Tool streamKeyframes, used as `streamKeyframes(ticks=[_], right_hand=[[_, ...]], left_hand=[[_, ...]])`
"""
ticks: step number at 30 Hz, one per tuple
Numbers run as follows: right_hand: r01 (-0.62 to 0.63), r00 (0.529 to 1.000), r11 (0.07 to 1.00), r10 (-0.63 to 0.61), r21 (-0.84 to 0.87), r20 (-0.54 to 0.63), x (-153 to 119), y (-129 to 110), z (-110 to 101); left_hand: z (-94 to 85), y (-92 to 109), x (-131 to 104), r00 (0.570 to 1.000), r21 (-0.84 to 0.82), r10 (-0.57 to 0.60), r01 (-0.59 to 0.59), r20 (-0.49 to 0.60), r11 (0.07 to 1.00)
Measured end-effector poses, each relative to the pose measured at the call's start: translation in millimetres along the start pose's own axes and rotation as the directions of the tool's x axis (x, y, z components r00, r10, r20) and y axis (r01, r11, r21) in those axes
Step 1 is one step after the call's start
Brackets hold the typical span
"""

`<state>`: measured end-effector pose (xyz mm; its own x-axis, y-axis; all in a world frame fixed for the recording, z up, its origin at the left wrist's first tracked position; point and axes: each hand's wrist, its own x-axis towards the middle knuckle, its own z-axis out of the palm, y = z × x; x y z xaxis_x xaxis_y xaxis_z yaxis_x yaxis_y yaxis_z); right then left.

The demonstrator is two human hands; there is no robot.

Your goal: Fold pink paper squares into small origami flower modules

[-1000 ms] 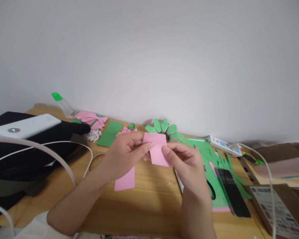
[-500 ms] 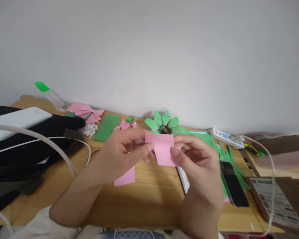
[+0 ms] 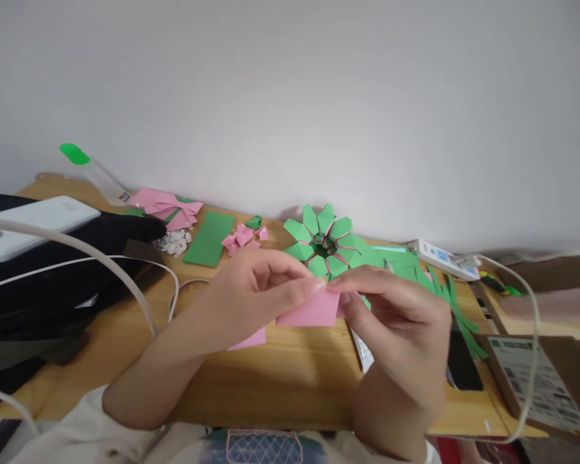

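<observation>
A folded piece of pink paper (image 3: 310, 312) is held up over the table between both hands. My left hand (image 3: 263, 290) pinches its upper edge between thumb and fingers. My right hand (image 3: 391, 316) is closed on the paper's right side, its fingertips meeting those of the left at the top. Fingers cover the upper part of the paper. Another pink sheet (image 3: 251, 339) lies on the table under my left hand. Behind the hands stands a ring of folded green petals with pink edges (image 3: 325, 241).
Green sheet (image 3: 210, 238), small pink pieces (image 3: 241, 238) and white scraps (image 3: 174, 242) lie at the back left. White device (image 3: 38, 225) rests on black cloth. Green strips (image 3: 457, 309), black phone (image 3: 464, 361) and power strip (image 3: 444, 259) are on the right. Cables cross both sides.
Both hands have drawn together at the paper's top edge, and their fingers now cover its upper part. The view has shifted slightly, so more of the green ring shows.
</observation>
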<state>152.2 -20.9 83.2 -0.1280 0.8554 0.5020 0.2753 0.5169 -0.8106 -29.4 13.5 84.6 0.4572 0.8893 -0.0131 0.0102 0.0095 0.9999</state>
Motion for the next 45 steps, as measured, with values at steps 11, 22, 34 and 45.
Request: streamKeyframes(ticks=[11,22,34,45], right_hand=[[-0.329,0.936,0.931,0.344,0.157,-0.078,0.2,2.2,-2.6],[-0.398,0.915,0.891,0.404,0.217,0.018,8.7,1.8,-0.7],[-0.432,0.901,0.88,0.432,0.195,0.047,10.9,5.4,-2.1],[-0.41,0.911,0.881,0.411,0.238,0.047,11.4,7.8,-0.6]], left_hand=[[1.5,5.9,-0.1,1.0,0.049,-0.006,0.008,-0.029,0.999],[2.1,0.9,6.0,1.0,0.057,-0.026,0.025,0.016,0.998],[0.5,-0.4,7.8,1.0,0.118,0.003,-0.005,0.015,0.993],[-0.1,-1.4,8.1,0.999,0.078,-0.035,0.034,0.013,0.996]])
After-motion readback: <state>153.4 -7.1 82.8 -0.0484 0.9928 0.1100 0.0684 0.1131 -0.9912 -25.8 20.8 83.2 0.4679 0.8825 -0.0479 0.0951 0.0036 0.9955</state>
